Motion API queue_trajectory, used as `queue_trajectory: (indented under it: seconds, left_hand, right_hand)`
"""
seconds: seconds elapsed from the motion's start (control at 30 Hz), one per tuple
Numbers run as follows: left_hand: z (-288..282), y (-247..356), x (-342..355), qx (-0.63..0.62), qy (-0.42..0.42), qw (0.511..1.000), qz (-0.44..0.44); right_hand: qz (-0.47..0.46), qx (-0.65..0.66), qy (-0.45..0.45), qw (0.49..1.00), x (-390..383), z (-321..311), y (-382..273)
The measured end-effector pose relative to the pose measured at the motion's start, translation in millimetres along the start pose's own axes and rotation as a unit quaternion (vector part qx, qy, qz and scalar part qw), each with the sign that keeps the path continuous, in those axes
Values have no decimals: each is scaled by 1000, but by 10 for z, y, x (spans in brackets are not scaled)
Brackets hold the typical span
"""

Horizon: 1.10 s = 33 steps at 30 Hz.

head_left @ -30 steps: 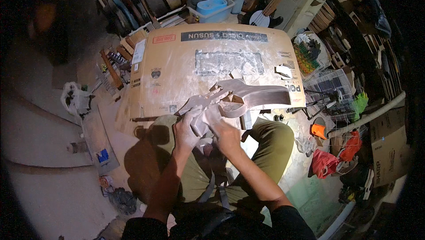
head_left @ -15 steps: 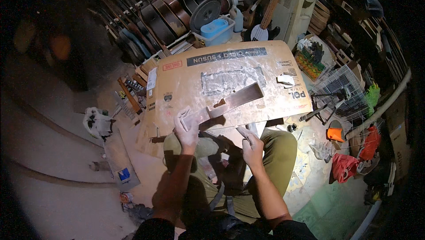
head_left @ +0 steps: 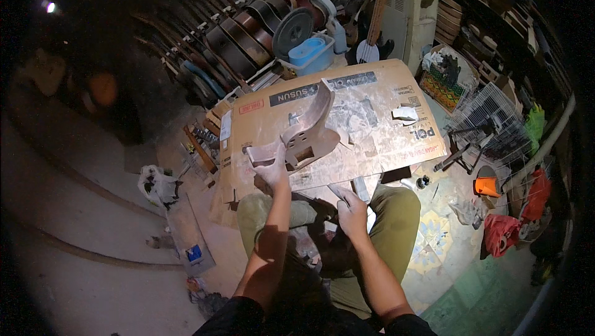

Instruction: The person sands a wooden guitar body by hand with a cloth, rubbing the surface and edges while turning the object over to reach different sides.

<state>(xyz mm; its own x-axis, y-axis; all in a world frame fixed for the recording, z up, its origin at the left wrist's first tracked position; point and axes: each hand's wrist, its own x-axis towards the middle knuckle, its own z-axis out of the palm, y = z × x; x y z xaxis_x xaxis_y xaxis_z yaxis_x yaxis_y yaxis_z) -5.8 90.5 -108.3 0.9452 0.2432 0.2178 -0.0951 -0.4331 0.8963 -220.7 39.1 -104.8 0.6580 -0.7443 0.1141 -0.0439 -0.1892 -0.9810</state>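
Observation:
Over the cardboard sheet (head_left: 384,144), an unpainted, dust-covered guitar body (head_left: 317,137) is tilted up, showing its curved edge and several cut-out holes. My left hand (head_left: 273,165), whitened with dust, is closed on its near left end. Lower and to the right, by my right knee, my right hand (head_left: 352,212) is closed around a thin, flat grey piece (head_left: 336,190); its exact kind is unclear. That hand is apart from the guitar body. A pale flat block (head_left: 360,188) shows just beyond its fingers.
Several guitars (head_left: 232,44) stand in a row behind the cardboard, beside a tub with a blue basin (head_left: 306,51). At right are a white wire rack (head_left: 489,116), an orange object (head_left: 487,186) and a red bag (head_left: 501,235). A board (head_left: 189,230) lies at left.
My left hand has turned the guitar body from nearly edge-on to show more of its face, its far end swinging up and left. My right hand stays low with the flat piece.

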Motion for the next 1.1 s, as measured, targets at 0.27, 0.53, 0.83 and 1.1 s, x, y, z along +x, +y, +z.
queue_trajectory:
  seconds: [0.27, 0.53, 0.83, 1.1]
  left_hand:
    - [-32, -382, 498, -185, -11, 983, 10]
    - [29, -179, 260, -92, -135, 984, -67]
    - [48, -321, 559, -272, -111, 949, -111]
    - [14, -194, 414, -193, -175, 964, -53]
  right_hand:
    - [23, 18, -19, 999, -19, -3, -14]
    - [10, 25, -12, 1000, -25, -20, -40]
    - [18, 3, -29, 999, -45, -19, 32]
    - [19, 26, -26, 999, -40, -51, -38]
